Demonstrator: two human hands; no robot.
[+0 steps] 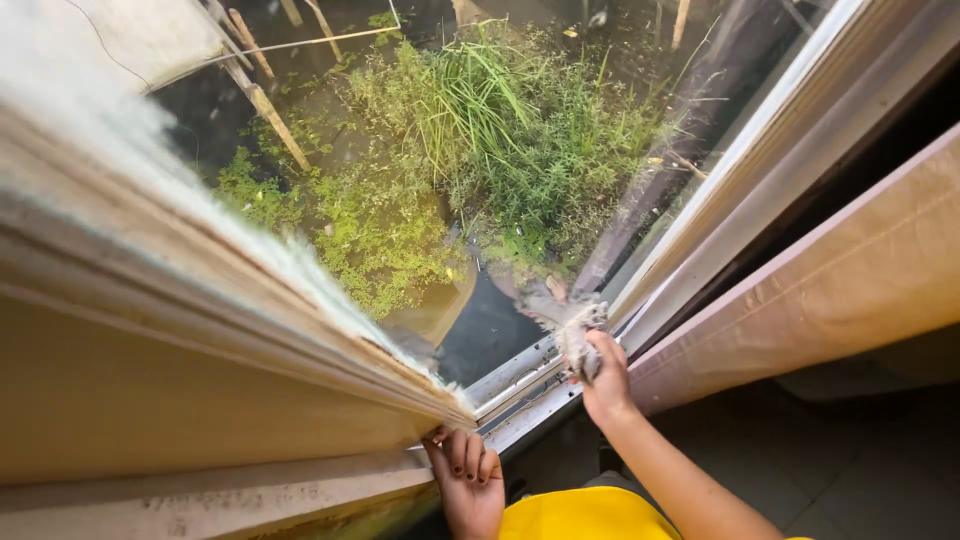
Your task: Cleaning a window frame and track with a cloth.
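The right hand (606,378) is closed in a fist around a crumpled, dirty grey rag (577,338), which bunches out above the fingers and presses on the silvery metal sliding-window track (520,385) at the bottom of the opening; the left hand (470,478) holds nothing loose, its fingers curled over the lower edge of the pale beige wall ledge (215,495), nails dark, palm hidden beneath; the two hands are near each other but apart, with the near end of the track between them.

No package, label or sign shows anywhere; the only flat panel is the tan, faintly wrinkled sheet of curtain or board (830,290) slanting along the right side, its material hard to tell; beside it the white window frame (740,170) runs up to the top edge and is cut off there.

Through the glass, far below, lie green weeds and tall grass (470,150) around dark standing water (485,335), with thin wooden stakes (275,125) leaning at upper left; reflections smear the pane near the rag, so its outline against the glass is blurred; the wide window edge (150,270) on the left is out of focus; a yellow garment (580,515) is clipped by the bottom edge.
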